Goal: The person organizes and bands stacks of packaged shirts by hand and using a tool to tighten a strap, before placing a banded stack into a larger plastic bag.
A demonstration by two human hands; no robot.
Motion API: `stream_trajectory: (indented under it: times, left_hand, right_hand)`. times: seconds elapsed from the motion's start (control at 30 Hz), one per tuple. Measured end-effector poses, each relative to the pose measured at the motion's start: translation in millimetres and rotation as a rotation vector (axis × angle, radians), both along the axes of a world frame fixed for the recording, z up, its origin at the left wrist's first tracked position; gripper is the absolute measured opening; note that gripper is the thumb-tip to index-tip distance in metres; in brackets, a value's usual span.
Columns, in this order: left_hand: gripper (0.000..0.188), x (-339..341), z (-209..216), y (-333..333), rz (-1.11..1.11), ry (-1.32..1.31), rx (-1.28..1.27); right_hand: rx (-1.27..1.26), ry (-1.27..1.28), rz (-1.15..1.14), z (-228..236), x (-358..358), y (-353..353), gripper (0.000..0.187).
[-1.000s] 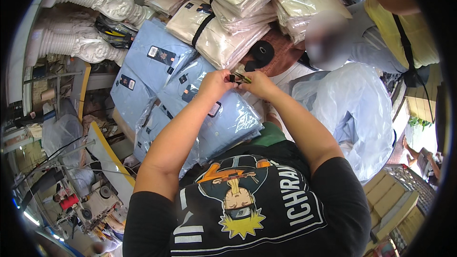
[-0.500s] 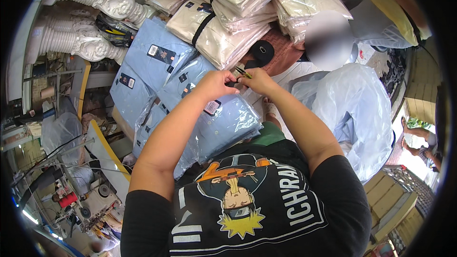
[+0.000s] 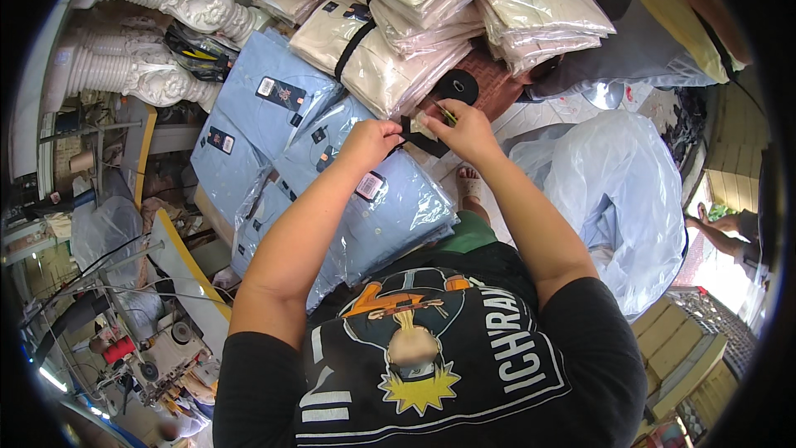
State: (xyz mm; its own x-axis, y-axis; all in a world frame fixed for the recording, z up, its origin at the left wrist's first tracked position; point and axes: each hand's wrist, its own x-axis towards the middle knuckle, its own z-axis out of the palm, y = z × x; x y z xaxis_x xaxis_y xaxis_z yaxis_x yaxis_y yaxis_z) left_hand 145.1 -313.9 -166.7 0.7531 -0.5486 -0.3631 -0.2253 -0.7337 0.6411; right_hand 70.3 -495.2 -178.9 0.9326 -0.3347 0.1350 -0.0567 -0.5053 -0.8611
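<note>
Above the edge of the blue packs, my left hand (image 3: 372,143) pinches one end of a flat black strip (image 3: 431,146). The strip bends between my two hands. In my right hand (image 3: 469,131) is a small pair of thread snips (image 3: 448,114) with yellow on it, blades pointing up and left. The right fingertips are also close to the strip, but I cannot tell whether they grip it. Just beyond my hands lies a roll of black strap (image 3: 458,85). Clear-bagged blue shirts (image 3: 332,134) with dark tags lie stacked under and beside my left hand.
Bagged cream garments (image 3: 365,62), some tied with black bands, are piled at the far side. A large translucent plastic bag (image 3: 613,191) with blue cloth inside stands at right. White ornate columns (image 3: 157,79) lie far left; a sewing machine (image 3: 162,361) is lower left. Another person (image 3: 622,33) is at upper right.
My hands have moved apart, the right one going up and right with the snips. More black strip now shows between them. The other person's head has left the area beside the large bag.
</note>
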Motion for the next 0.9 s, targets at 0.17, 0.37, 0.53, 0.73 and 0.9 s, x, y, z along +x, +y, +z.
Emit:
stream_trajectory:
  times: [0.17, 0.37, 0.53, 0.73, 0.9]
  left_hand:
    - [0.024, 2.5, -6.1, -0.6, 0.034, 0.02, -0.007]
    - [0.027, -0.4, -7.0, -0.9, 0.098, 0.046, -0.151]
    - [0.027, -16.4, 12.8, 2.3, 0.037, -0.261, -0.045]
    - [0.021, -26.5, 4.4, 6.2, -0.117, -0.526, 0.059]
    - [0.015, -28.1, -8.6, 21.6, 0.12, -0.286, -0.103]
  right_hand:
    - [0.281, 0.523, 0.391, 2.2, -6.8, 3.1, 0.03]
    - [0.733, 0.324, 0.184, -45.8, -5.4, 42.9, 0.017]
    - [0.837, 0.348, 0.116, -59.5, -4.8, 45.4, 0.014]
    - [0.753, 0.298, 0.067, -67.4, -7.4, 45.1, 0.015]
    - [0.282, 0.334, 0.082, -68.2, -9.6, 42.9, 0.023]
